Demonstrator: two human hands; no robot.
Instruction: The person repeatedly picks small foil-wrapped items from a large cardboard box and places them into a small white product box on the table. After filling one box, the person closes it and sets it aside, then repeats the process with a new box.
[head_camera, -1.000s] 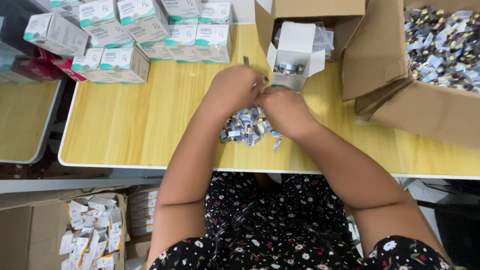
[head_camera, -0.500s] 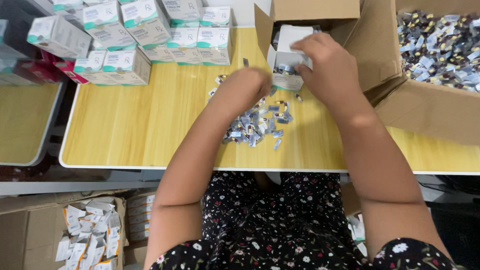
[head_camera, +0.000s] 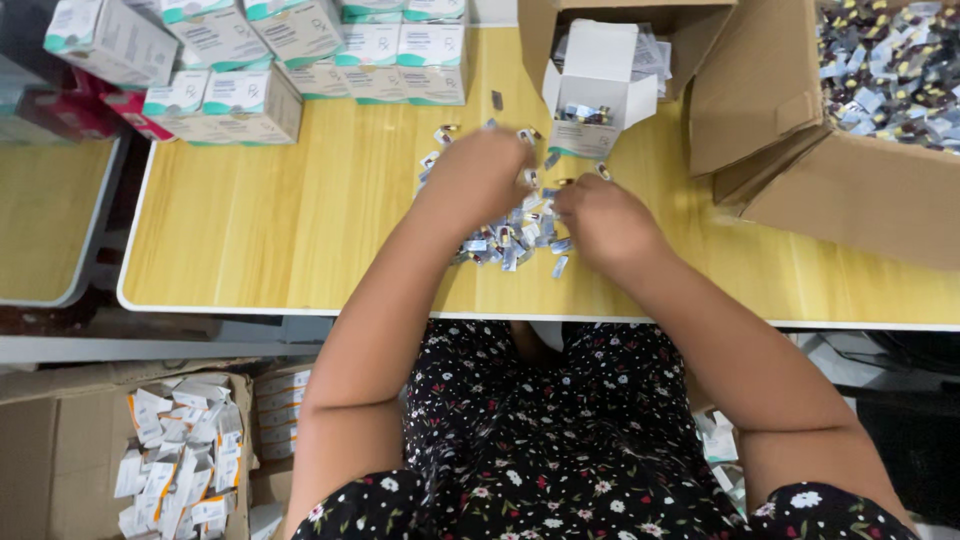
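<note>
A heap of small silver and dark foil packets (head_camera: 507, 242) lies on the wooden table (head_camera: 300, 230) between my hands. My left hand (head_camera: 480, 175) rests on the far left part of the heap, fingers curled over the packets. My right hand (head_camera: 600, 218) sits on the heap's right side, fingers bent down into the packets. Whether either hand grips any packets is hidden by the fingers. Just beyond my hands stands a small open white box (head_camera: 595, 95) with several packets inside.
Stacked white-and-green cartons (head_camera: 260, 60) fill the table's far left. A large cardboard box (head_camera: 850, 190) full of packets sits at the right, another (head_camera: 560, 25) behind the white box. A floor box of flattened white cartons (head_camera: 180, 470) stands at lower left.
My right hand has come back from the small white box to the heap. Before that, both hands were together over the heap.
</note>
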